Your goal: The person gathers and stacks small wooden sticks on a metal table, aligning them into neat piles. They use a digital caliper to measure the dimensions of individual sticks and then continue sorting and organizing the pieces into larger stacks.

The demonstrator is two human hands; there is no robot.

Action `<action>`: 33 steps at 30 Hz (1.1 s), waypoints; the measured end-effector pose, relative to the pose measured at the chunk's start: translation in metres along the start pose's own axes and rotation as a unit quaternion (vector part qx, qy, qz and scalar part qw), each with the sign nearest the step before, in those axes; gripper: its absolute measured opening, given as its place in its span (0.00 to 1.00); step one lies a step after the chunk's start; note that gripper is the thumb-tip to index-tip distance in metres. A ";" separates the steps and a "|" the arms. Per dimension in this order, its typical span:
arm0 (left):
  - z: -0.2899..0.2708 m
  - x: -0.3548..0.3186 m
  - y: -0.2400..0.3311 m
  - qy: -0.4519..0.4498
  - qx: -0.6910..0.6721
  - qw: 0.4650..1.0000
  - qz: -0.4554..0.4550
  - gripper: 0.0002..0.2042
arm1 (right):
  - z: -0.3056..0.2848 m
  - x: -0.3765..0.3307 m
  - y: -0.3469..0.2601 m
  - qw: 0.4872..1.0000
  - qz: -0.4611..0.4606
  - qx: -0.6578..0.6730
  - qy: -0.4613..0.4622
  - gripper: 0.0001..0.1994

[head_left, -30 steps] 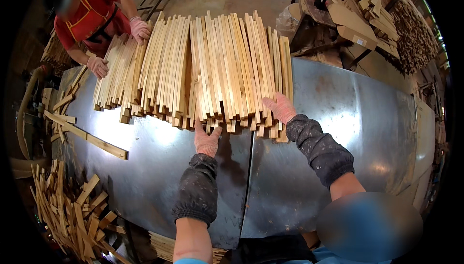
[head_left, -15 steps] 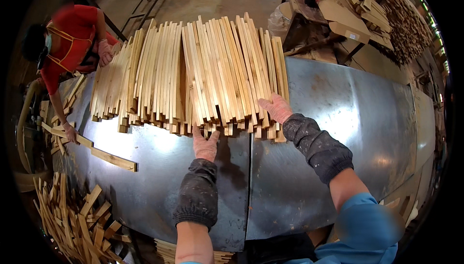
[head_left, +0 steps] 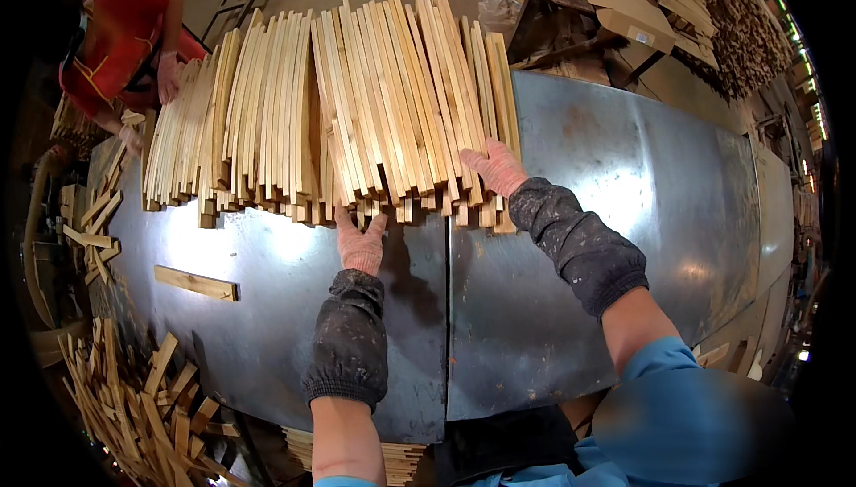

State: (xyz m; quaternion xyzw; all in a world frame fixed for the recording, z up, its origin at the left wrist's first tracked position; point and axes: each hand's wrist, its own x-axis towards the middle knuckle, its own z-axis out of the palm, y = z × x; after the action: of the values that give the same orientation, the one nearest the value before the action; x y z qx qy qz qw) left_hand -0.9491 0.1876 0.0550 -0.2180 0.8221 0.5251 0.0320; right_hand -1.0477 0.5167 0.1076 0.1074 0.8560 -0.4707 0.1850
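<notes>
A wide stack of long pale wooden slats (head_left: 357, 112) lies across the far half of a grey metal table (head_left: 580, 246). My left hand (head_left: 359, 242), in a pink knit glove and dark sleeve, reaches with spread fingers up against the near ends of the slats. My right hand (head_left: 496, 168), gloved the same way, lies flat on top of the slats at the stack's right end. Neither hand grips a slat.
A person in a red shirt (head_left: 120, 37) works at the stack's far left end. One loose slat (head_left: 196, 283) lies on the table at left. Offcut piles (head_left: 143, 407) sit at the lower left, and more stacked wood (head_left: 704, 14) at the upper right.
The person in red has shifted along the left end of the stack, and the loose slat lies lower on the table. My hands stay at the stack's near edge.
</notes>
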 end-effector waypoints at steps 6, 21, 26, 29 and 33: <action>0.000 -0.001 -0.007 0.007 -0.009 1.000 0.002 0.53 | 0.003 -0.007 -0.005 0.999 0.000 -0.017 0.029 0.36; -0.001 -0.004 0.005 0.014 0.017 1.000 -0.010 0.53 | -0.003 -0.005 -0.012 0.999 0.011 -0.035 0.024 0.40; 0.004 0.004 -0.020 0.024 -0.056 0.998 0.025 0.51 | 0.004 0.009 0.009 0.998 0.014 -0.060 0.015 0.47; 0.007 0.002 -0.010 0.024 -0.044 0.998 0.045 0.50 | 0.003 0.014 0.021 0.999 0.016 -0.043 0.022 0.49; 0.003 0.001 -0.018 0.048 0.020 0.998 0.036 0.50 | 0.006 0.007 0.007 0.997 0.031 -0.058 0.025 0.50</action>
State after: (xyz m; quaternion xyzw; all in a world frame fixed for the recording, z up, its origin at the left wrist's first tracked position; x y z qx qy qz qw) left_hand -0.9436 0.1839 0.0380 -0.2127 0.8404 0.4979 -0.0218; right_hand -1.0503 0.5152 0.0964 0.1347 0.8827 -0.4112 0.1835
